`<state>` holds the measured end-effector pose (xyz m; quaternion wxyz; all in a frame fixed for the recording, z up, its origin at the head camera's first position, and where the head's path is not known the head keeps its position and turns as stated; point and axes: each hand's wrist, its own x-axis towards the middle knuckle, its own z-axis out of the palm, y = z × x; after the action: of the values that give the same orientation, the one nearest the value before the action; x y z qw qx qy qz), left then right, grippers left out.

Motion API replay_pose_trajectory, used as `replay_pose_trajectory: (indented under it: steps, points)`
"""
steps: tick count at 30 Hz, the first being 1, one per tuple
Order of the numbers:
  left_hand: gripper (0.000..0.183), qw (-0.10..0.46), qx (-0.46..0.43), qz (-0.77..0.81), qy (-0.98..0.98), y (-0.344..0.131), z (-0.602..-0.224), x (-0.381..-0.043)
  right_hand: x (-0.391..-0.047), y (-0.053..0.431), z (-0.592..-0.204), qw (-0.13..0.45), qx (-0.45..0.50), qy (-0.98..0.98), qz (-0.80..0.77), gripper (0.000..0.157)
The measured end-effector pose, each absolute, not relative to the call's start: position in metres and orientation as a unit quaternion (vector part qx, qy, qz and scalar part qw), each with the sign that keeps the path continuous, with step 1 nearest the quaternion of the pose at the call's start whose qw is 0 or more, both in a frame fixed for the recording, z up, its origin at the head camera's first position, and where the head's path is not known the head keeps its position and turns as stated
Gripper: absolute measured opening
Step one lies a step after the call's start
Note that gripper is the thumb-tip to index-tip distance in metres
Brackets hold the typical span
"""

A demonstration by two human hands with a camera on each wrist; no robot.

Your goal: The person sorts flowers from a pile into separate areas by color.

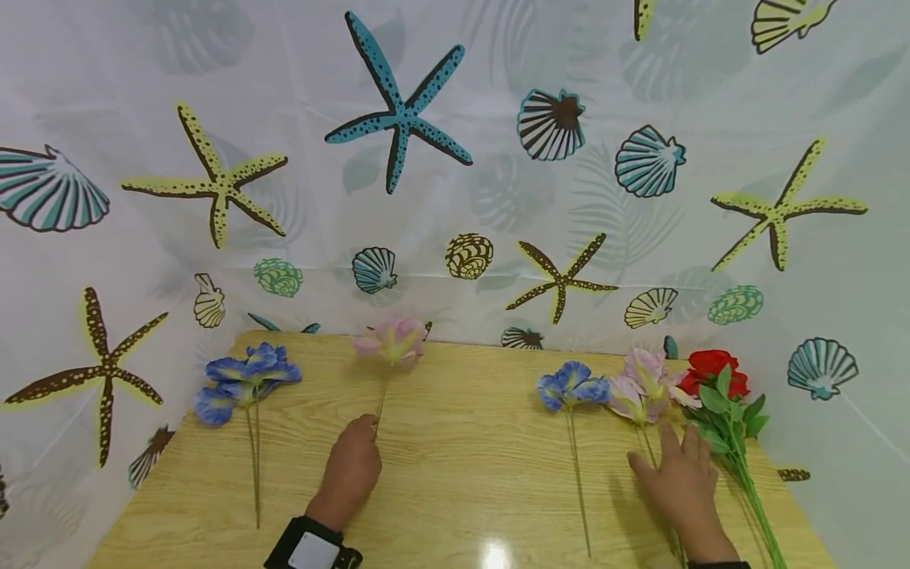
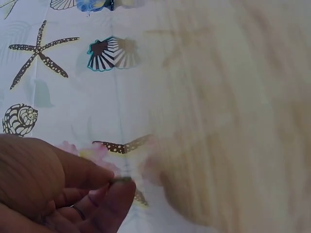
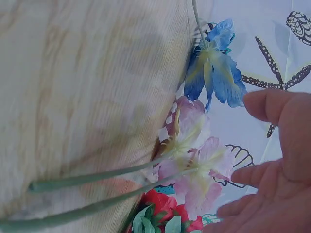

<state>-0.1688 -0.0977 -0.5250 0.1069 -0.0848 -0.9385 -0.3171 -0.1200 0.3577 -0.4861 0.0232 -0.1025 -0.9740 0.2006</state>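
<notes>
My left hand (image 1: 353, 468) pinches the thin stem of a pink artificial flower (image 1: 392, 341) between thumb and finger. Its bloom points toward the back edge of the table. In the left wrist view, the stem end (image 2: 121, 179) shows at the fingertips. My right hand (image 1: 678, 478), fingers spread, is over the stems of two pink flowers (image 1: 643, 387) at the right. The right wrist view shows these stems (image 3: 102, 177) apart from the fingers, and nothing in the palm. Just left of those blooms lies a single blue flower (image 1: 572, 387).
Blue flowers (image 1: 249, 375) lie at the table's left side, stems toward me. Red roses (image 1: 718, 373) with green leaves lie along the right edge. A white cloth (image 1: 455, 190) printed with starfish and shells hangs behind the wooden table (image 1: 469, 450).
</notes>
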Motion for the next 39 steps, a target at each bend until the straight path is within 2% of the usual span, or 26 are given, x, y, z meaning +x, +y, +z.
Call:
replay_pose_trajectory:
  steps: [3,9,13,16,20,27,33,39]
  points:
    - [0.031,0.051,-0.075,-0.402,-0.911,-0.096,-0.525,-0.166,-0.120,0.353,-0.487,0.056,-0.100,-0.967,0.228,0.082]
    - [0.039,-0.084,0.006,-0.630,-0.772,-0.092,-0.528,-0.166,-0.123,0.338,-0.484,0.110,-0.107,-0.941,0.302,0.066]
    - [0.039,-0.126,0.004,-0.670,-0.732,-0.085,-0.522,-0.163,-0.126,0.325,-0.481,0.145,-0.124,-0.915,0.354,0.051]
    - [0.037,-0.143,-0.021,-0.671,-0.727,-0.077,-0.515,-0.156,-0.127,0.310,-0.482,0.150,-0.136,-0.893,0.402,0.045]
    - [0.033,-0.163,-0.053,-0.681,-0.712,-0.064,-0.508,-0.146,-0.131,0.284,-0.488,0.130,-0.116,-0.865,0.471,0.037]
    - [0.028,-0.193,-0.095,-0.695,-0.687,-0.039,-0.500,-0.128,-0.137,0.227,-0.497,0.060,-0.027,-0.813,0.579,0.024]
    - [0.026,-0.207,-0.123,-0.686,-0.686,-0.024,-0.498,-0.117,-0.140,0.185,-0.496,0.019,0.036,-0.794,0.606,0.029]
    - [0.027,-0.218,-0.137,-0.684,-0.683,-0.012,-0.501,-0.111,-0.141,0.167,-0.492,0.002,0.079,-0.766,0.638,0.031]
